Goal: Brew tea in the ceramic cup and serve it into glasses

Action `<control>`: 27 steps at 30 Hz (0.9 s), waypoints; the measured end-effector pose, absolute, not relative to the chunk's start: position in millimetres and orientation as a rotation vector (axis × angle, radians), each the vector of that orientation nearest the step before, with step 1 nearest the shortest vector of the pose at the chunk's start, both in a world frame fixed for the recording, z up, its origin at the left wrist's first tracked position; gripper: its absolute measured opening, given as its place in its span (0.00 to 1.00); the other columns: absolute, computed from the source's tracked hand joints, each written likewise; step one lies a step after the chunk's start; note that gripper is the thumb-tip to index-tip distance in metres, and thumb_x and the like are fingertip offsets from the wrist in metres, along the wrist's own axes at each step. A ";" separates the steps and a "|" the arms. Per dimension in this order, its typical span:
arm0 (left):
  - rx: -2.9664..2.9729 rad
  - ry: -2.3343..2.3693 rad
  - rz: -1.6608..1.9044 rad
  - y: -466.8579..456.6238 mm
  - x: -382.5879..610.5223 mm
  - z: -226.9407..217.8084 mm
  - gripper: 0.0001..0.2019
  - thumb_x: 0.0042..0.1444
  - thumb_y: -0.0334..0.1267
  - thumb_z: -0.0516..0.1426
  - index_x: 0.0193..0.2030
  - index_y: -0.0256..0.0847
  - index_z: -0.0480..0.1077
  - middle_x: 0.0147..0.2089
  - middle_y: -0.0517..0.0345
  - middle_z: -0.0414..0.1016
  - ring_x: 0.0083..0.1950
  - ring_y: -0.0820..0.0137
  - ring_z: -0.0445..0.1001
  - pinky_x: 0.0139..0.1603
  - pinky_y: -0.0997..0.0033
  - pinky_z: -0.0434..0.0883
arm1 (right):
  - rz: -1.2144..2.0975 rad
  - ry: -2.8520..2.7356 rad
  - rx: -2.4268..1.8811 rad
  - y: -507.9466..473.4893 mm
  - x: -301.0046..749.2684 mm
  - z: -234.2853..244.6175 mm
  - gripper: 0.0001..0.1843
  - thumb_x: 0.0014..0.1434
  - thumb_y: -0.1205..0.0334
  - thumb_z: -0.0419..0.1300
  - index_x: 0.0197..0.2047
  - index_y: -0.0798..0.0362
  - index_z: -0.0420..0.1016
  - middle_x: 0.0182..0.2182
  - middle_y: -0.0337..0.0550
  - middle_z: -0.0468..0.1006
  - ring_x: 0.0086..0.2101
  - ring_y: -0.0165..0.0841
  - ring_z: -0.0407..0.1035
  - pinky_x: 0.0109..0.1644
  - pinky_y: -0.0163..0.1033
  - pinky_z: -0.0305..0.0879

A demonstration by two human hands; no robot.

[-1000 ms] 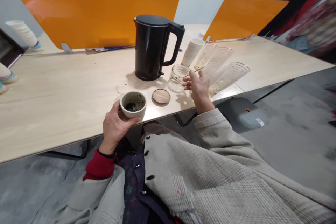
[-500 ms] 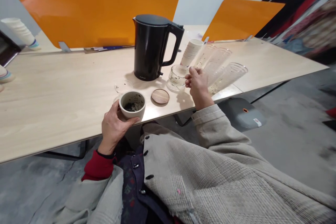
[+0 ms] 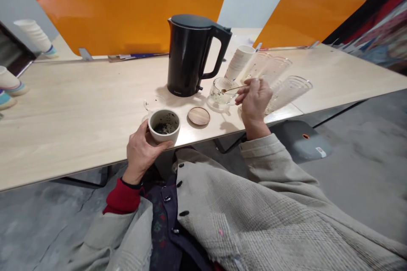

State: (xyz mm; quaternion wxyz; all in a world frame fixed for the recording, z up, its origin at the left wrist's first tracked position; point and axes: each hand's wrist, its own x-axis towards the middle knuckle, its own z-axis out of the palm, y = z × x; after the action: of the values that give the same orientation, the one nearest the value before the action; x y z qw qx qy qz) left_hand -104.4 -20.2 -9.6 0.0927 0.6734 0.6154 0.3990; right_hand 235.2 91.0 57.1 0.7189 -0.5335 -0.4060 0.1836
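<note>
My left hand [image 3: 140,149] is wrapped round a small off-white ceramic jar [image 3: 168,137] near the table's front edge, tilted slightly towards me. Dark dry leaves that look like tea [image 3: 165,127] lie inside it. Between the thumb and fingers of my right hand [image 3: 257,96] is a thin-handled small spoon [image 3: 234,89]. Its bowl is over the ribbed glass cup [image 3: 218,100], with something brownish at the tip. A round wooden lid [image 3: 199,116] lies flat between jar and cup. Behind the jar a clear glass piece [image 3: 154,102] with dark specks is partly hidden.
A black electric kettle [image 3: 187,57] stands behind the lid. Stacked paper cups [image 3: 239,62] and leaning stacks of clear plastic cups [image 3: 289,93] are at the right. Orange dividers [image 3: 127,12] line the back. A grey stool [image 3: 295,139] is under the table; more paper cups [image 3: 34,36] stand far left.
My right hand has shifted right, and the spoon now shows plainly over the glass cup. My left hand still grips the jar. The view has swung slightly.
</note>
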 end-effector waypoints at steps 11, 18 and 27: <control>2.021 1.891 1.107 -24.2 -105.8 -11.8 0.47 0.47 0.63 0.76 0.70 0.47 0.71 0.62 0.49 0.87 0.60 0.49 0.87 0.63 0.52 0.81 | 0.535 -1.216 -0.756 -1.8 176.0 88.4 0.15 0.75 0.45 0.63 0.42 0.47 0.76 0.23 0.31 0.73 0.18 0.26 0.65 0.19 0.32 0.59; 2.025 1.903 1.052 -28.9 -104.8 -8.9 0.49 0.47 0.64 0.76 0.73 0.48 0.70 0.68 0.45 0.83 0.65 0.45 0.84 0.66 0.51 0.80 | 0.679 -1.775 -0.734 -1.9 142.4 75.5 0.15 0.81 0.48 0.55 0.45 0.46 0.77 0.25 0.33 0.75 0.20 0.26 0.65 0.26 0.36 0.62; 2.054 1.878 1.014 -31.4 -105.4 -6.2 0.48 0.51 0.64 0.74 0.74 0.44 0.70 0.67 0.43 0.83 0.65 0.45 0.84 0.67 0.51 0.79 | 0.446 -2.178 -0.668 20.0 143.5 76.3 0.12 0.81 0.58 0.52 0.47 0.47 0.77 0.31 0.36 0.79 0.28 0.28 0.69 0.37 0.36 0.65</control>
State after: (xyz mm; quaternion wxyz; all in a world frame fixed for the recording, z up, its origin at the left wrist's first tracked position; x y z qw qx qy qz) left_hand -105.4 -31.4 -6.2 0.0895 0.6906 0.6316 0.3408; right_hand 143.5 20.0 76.3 0.3988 -0.2641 -0.8604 0.1760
